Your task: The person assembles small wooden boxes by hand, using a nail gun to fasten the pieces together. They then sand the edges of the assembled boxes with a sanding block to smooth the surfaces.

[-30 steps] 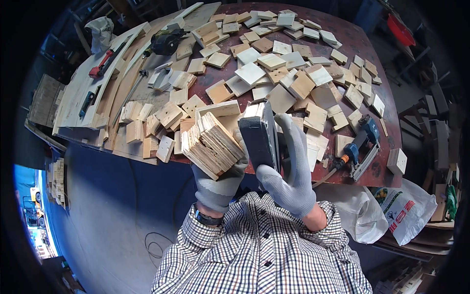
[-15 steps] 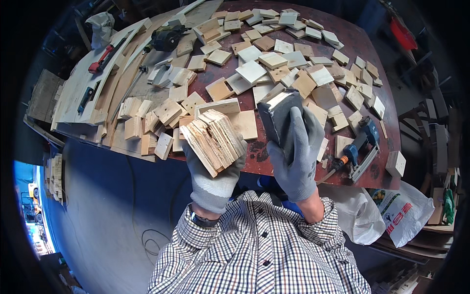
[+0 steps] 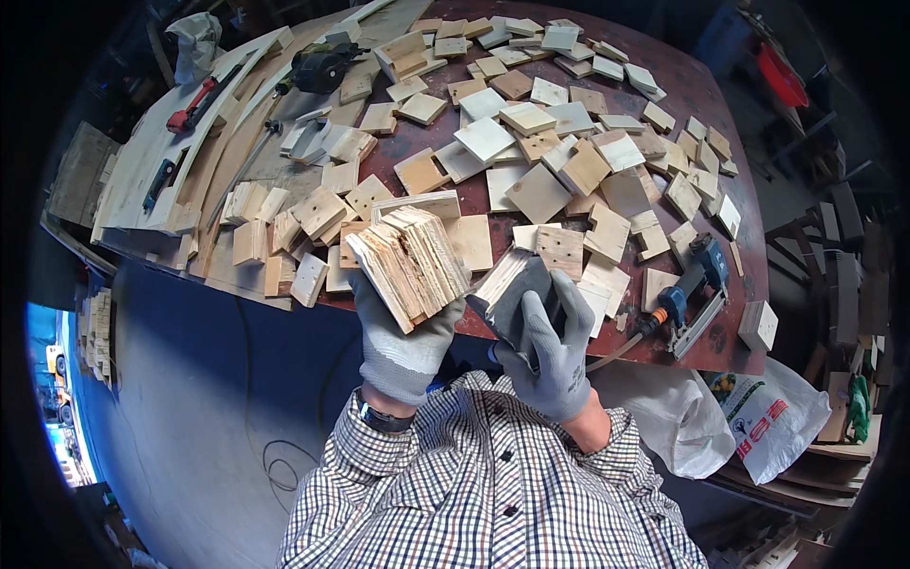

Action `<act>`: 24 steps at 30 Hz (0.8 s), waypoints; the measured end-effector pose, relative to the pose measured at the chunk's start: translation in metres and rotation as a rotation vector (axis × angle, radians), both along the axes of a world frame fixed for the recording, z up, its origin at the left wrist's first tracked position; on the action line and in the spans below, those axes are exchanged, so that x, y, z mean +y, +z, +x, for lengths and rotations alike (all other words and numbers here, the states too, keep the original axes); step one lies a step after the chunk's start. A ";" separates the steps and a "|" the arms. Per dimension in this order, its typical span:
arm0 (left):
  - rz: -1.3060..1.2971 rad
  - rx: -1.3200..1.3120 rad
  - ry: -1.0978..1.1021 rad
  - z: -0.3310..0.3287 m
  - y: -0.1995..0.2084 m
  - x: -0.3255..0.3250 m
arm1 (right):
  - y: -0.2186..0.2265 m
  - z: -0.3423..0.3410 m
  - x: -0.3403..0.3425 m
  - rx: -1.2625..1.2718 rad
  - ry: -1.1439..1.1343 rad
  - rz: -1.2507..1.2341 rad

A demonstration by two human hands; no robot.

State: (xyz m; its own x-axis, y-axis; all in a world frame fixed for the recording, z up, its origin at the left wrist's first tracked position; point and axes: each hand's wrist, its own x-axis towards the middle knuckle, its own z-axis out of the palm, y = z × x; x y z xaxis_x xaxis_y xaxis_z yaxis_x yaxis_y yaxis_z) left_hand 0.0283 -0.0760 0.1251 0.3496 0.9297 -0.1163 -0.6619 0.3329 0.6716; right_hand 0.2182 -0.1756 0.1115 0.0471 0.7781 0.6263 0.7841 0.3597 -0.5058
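My left hand, in a grey-white glove, grips a wooden block with a rough, splintered, layered-looking face turned up. Close on its right, my gloved right hand is closed round a sanding block, a piece of wood wrapped in dark grey abrasive sheet. A narrow gap separates the two blocks. Both are held above the near edge of the dark red table. Just beyond them lie many small wooden pieces, scattered and overlapping.
An air nailer with a hose lies at the table's right. Long boards at left carry a red-handled tool and a dark power tool. White bags sit below the right edge; a cable coils on the floor.
My right hand has come down and left with the sanding block, which is now tilted and nearer the wooden block. My left hand stays almost where it was.
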 end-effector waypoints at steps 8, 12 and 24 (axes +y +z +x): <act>0.950 1.234 0.001 0.017 0.004 -0.014 | 0.077 -0.015 0.085 -0.172 -0.106 0.097; 0.227 0.353 -0.085 0.019 0.005 -0.014 | 0.042 -0.019 0.055 -0.181 0.034 0.100; -0.412 -0.426 -0.164 0.014 0.002 -0.001 | 0.044 -0.004 0.030 -0.089 -0.044 0.032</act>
State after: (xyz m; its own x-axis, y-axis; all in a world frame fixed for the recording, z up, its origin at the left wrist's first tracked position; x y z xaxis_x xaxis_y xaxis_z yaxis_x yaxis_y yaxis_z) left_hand 0.0422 -0.0774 0.1269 0.5790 0.7682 -0.2732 -0.7619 0.6291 0.1542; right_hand 0.2141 -0.1454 0.1557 0.0238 0.7559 0.6542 0.8410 0.3387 -0.4220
